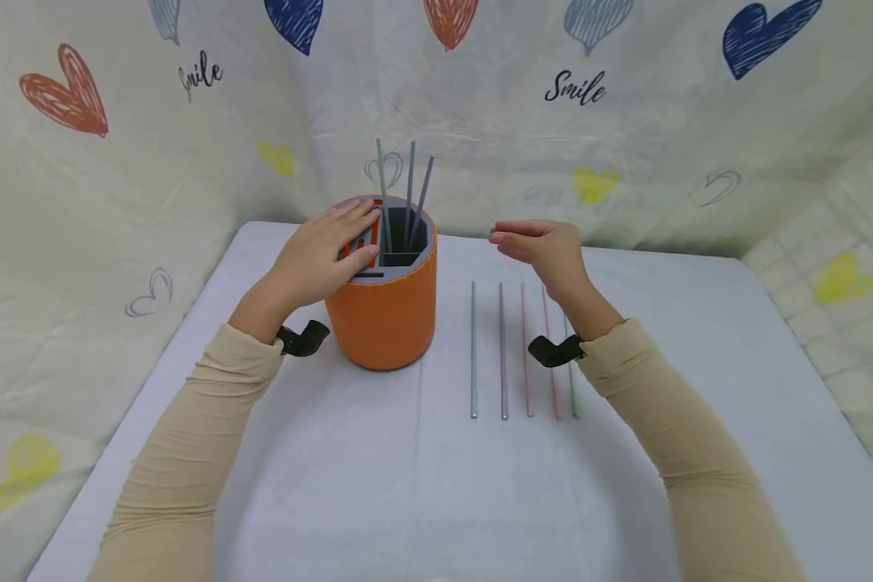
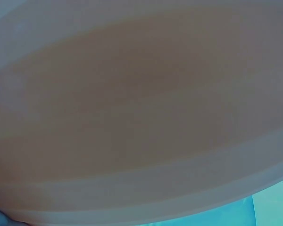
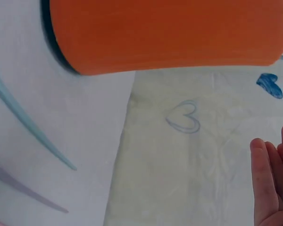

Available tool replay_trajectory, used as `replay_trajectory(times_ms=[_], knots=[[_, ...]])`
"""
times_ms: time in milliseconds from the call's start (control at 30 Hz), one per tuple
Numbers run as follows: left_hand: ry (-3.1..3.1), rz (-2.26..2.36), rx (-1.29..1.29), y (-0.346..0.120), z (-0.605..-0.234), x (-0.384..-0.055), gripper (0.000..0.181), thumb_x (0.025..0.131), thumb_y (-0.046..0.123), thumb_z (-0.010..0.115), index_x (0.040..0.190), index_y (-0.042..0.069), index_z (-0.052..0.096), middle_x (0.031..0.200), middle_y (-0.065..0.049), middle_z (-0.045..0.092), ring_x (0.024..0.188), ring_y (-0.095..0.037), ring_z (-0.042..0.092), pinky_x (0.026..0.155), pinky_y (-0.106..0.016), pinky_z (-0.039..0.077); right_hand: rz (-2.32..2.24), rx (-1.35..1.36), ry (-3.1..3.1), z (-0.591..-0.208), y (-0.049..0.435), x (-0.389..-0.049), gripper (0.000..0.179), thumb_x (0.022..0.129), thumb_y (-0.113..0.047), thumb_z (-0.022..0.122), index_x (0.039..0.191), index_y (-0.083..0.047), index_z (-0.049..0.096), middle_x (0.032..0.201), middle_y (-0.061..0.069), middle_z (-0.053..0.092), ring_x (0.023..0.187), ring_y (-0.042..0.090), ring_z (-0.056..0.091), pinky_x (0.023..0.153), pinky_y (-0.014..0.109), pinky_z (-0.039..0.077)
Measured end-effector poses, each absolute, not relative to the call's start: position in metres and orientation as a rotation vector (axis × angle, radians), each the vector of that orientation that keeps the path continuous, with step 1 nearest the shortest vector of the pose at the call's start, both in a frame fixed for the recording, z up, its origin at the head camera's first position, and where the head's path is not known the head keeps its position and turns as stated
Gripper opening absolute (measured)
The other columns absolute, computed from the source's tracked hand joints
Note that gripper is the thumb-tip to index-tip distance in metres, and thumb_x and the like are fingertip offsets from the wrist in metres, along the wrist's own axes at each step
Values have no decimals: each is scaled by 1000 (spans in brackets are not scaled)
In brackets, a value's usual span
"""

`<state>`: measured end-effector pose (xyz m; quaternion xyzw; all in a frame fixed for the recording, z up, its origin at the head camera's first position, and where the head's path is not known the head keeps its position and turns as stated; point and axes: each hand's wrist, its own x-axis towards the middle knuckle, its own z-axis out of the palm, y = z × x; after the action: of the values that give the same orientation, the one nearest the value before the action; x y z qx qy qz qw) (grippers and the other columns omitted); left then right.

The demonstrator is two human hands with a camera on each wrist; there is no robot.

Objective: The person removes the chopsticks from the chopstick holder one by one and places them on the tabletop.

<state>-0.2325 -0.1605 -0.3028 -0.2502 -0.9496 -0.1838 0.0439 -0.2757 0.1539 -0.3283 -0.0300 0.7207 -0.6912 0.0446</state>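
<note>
An orange round organizer (image 1: 381,323) with a grey divided top stands at the back left of the table. Three thin sticks, green (image 1: 381,178), blue (image 1: 411,174) and purple (image 1: 423,190), lean upright in its dark open compartment. My left hand (image 1: 320,250) rests across the left of the organizer's top, fingers extended and partly covering an orange-and-grey slotted section. To the right of the organizer, my right hand (image 1: 541,246) is raised with straight fingers and holds nothing. In the right wrist view its fingers (image 3: 265,183) show at the right edge. The left wrist view is filled by a blurred surface close up.
Several sticks lie side by side on the white table, among them a blue one (image 1: 474,347), a purple one (image 1: 503,347) and a green one (image 1: 574,392). The right wrist partly covers some of them. Behind the table hangs a cloth (image 1: 495,121) printed with hearts.
</note>
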Motion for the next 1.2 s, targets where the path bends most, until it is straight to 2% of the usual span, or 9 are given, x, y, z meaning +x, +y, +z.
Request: replay_trajectory(times_ms=[433, 700, 867, 1000, 1200], knots=[[-2920, -554, -751, -160, -302, -232, 58, 97, 41, 36, 146, 12, 30, 154, -3, 21, 144, -23, 15, 118, -41, 11, -2183, -243, 2135, -306, 107, -282, 41, 73, -19, 79, 109, -3, 69, 96, 3, 72, 93, 15, 68, 86, 27, 54], [-2920, -542, -758, -160, -303, -233, 58, 97, 43, 37, 146, 12, 30, 154, -3, 22, 143, -23, 15, 118, -41, 11, -2241, -342, 2087, -295, 87, -279, 39, 73, -13, 78, 110, -2, 68, 98, 6, 71, 95, 17, 68, 88, 28, 53], [-2915, -547, -762, -160, -303, -234, 58, 97, 42, 37, 146, 12, 30, 154, -3, 22, 143, -24, 15, 118, -41, 12, -2165, -387, 2217, -289, 78, -280, 39, 74, -19, 78, 110, -6, 69, 100, 4, 71, 100, 14, 65, 91, 28, 52], [-2917, -550, -758, -160, -303, -234, 58, 97, 42, 36, 146, 12, 30, 154, -3, 21, 143, -25, 15, 118, -42, 12, -2137, -382, 2254, -288, 73, -281, 37, 74, -20, 78, 108, -8, 70, 99, 3, 71, 103, 14, 63, 91, 28, 52], [-2916, -552, -755, -160, -303, -233, 58, 97, 42, 37, 146, 12, 29, 154, -3, 22, 143, -25, 16, 118, -42, 12, -2189, -374, 2231, -288, 67, -284, 34, 74, -18, 78, 104, -4, 71, 92, 2, 71, 98, 16, 65, 88, 28, 53]])
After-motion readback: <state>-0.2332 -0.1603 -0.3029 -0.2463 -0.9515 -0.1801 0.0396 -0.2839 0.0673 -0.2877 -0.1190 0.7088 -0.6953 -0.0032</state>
